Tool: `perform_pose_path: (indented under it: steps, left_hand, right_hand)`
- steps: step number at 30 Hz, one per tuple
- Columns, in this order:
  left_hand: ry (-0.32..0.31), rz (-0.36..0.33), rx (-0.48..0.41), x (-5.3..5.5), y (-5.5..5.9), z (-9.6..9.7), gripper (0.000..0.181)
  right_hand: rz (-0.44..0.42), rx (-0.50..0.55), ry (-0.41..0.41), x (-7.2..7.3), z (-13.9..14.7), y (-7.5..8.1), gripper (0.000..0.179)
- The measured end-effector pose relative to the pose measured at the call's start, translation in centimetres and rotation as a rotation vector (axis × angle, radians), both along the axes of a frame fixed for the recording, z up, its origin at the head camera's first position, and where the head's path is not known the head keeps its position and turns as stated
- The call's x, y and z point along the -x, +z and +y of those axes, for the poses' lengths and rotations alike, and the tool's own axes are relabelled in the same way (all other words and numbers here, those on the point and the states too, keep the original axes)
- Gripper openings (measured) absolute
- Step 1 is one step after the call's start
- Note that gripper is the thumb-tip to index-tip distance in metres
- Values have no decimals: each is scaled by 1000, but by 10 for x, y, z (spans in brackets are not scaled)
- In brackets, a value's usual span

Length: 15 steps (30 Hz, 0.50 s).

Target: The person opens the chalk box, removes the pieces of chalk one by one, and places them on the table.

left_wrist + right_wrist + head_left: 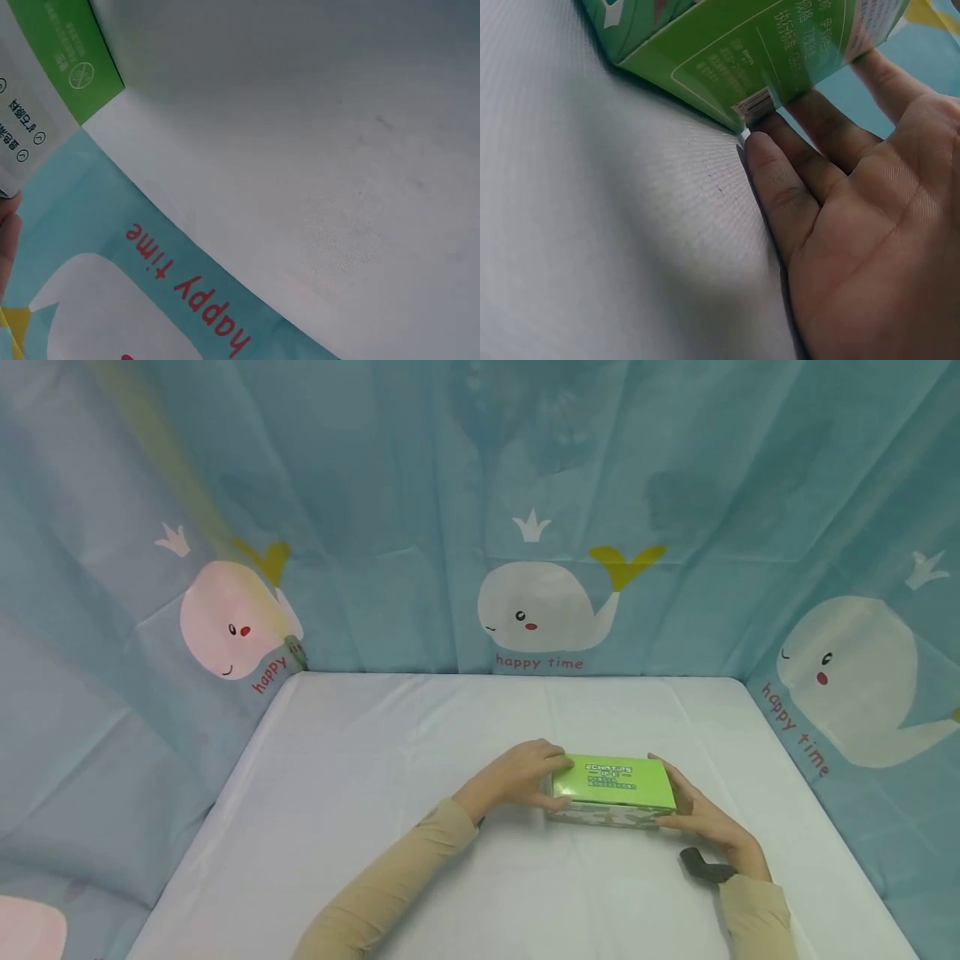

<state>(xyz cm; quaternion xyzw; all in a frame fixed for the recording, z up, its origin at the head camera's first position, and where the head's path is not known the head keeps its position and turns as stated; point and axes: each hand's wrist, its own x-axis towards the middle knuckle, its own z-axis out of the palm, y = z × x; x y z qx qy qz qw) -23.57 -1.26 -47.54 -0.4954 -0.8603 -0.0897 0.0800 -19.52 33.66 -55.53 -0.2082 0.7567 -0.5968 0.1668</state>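
A green cardboard box (pixel 615 783) with white and dark print on top and a camouflage-patterned front side sits on the white table. My left hand (pixel 521 775) grips its left end, the thumb at the front edge and the fingers along the top and back. At the right end, my right hand (pixel 701 812) holds the box between a thumb at the lower front and fingers behind. The right wrist view shows the right hand (pixel 870 180) with fingers against the box's green end (pixel 727 67), which bears a barcode. Only fingertips (pixel 7 232) of the left hand appear in the left wrist view, beside the box's printed side (pixel 67 60).
The white-covered table (pixel 360 735) reaches back to a blue curtain (pixel 360 527) printed with whales, which also hangs on both sides. A dark strap piece (pixel 705 867) is at the right wrist.
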Motion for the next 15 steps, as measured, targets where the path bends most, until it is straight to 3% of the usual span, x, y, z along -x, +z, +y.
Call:
perform_pose_path:
  steps: [6, 15]
  left_hand:
    - [-35, 86, -8, 2, 1, 1, 53]
    - [-53, 182, -25, 6, -8, 4, 52]
  right_hand:
    - [-1, -43, -23, -1, 0, 1, 99]
    - [-12, -13, -6, 0, 1, -1, 98]
